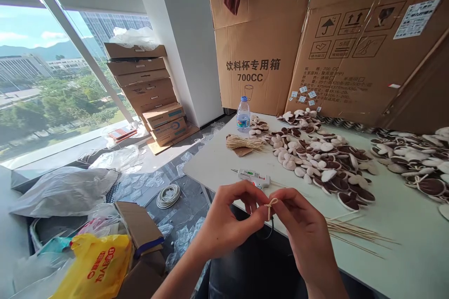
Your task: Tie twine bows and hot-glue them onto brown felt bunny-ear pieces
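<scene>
Near the front edge of the table, a small bow of thin cream cord sits pinched between my two hands. The fingertips of my left hand close on its left side, and the thumb and forefinger of my right hand grip the right loop. Just beyond my fingers lies a white glue gun. A pile of brown and cream plush pieces spreads behind it. Loose lengths of cream cord rest to the right of my right hand.
On the table are a bundle of cut cords, a water bottle and a second plush pile. Large cardboard boxes stand behind. A yellow bag and coiled cable are at left.
</scene>
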Demonstrator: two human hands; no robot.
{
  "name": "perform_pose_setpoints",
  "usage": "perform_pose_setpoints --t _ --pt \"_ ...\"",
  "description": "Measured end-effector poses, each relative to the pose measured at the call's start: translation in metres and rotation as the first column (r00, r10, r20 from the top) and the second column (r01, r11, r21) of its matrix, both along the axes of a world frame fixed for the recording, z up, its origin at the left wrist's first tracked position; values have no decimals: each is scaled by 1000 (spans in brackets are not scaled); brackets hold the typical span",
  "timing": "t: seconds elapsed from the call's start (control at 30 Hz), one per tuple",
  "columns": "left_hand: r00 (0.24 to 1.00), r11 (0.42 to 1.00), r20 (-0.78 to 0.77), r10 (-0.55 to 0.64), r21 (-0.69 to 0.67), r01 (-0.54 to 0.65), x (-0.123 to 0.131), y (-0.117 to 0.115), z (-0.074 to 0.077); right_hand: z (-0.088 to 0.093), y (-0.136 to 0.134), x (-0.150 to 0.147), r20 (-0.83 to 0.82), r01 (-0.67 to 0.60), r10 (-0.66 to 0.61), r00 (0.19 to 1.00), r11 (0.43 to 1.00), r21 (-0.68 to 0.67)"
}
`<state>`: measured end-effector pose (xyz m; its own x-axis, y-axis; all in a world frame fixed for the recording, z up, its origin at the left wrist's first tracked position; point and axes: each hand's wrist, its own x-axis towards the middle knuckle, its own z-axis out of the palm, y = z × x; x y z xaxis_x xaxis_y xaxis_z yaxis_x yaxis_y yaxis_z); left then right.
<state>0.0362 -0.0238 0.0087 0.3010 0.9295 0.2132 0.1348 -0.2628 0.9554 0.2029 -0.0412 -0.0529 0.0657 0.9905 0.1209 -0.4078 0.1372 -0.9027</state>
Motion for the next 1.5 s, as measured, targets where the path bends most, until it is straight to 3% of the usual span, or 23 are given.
perform_pose_setpoints --t 0.33,1.5 --pt "996 976 -83 9 218 10 2 -1 -4 1 -1 4 61 62 -62 996 998 7" --pt "994 980 -106 -28 191 48 1 -1 -6 -3 -1 2 43 37 -37 998 999 10"
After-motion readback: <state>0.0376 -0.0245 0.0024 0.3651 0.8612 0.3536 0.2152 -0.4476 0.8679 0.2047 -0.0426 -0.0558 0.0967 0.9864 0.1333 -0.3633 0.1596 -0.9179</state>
